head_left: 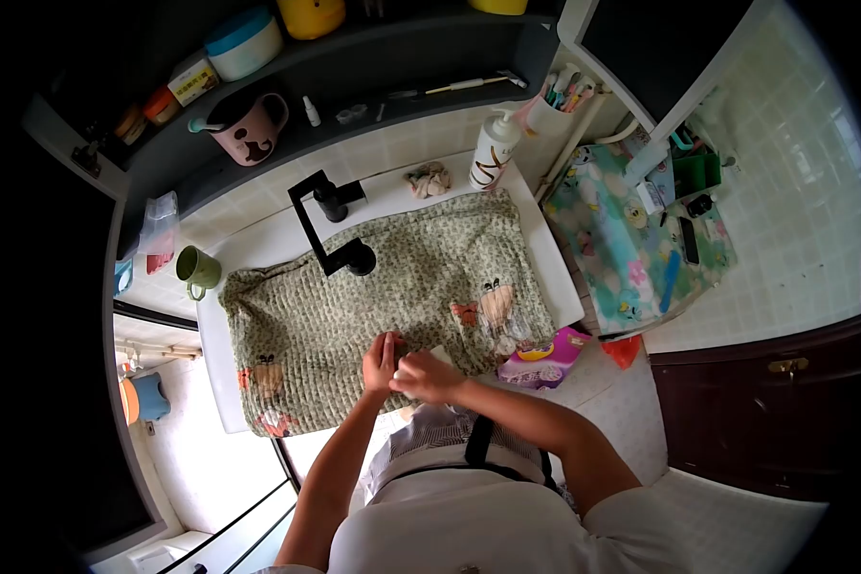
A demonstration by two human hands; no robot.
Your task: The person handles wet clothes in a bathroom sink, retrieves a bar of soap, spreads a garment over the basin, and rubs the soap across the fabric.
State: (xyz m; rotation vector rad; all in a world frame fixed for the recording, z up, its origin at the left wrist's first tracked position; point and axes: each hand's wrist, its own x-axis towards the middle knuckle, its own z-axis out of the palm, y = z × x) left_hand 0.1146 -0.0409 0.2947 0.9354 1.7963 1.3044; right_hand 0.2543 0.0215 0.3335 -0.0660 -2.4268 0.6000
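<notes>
A white basin (pixel 562 287) lies largely beneath a quilted, green-speckled cover (pixel 301 335), its puckered rows and printed animal figures already spread out, that part apparently done. An angular, matte-black faucet (pixel 312 230) reaches over the fabric; a glossy purple packet (pixel 550 364) sits by the near right corner. At the cover's near edge, a person's left hand (pixel 381 362) and right hand (pixel 430 378) meet, the right one's fingers curled around a small white piece (pixel 440 354), soft and tissue-like. Whether the left grips it too cannot be told. That handling looks unfinished; how much is left does not show.
</notes>
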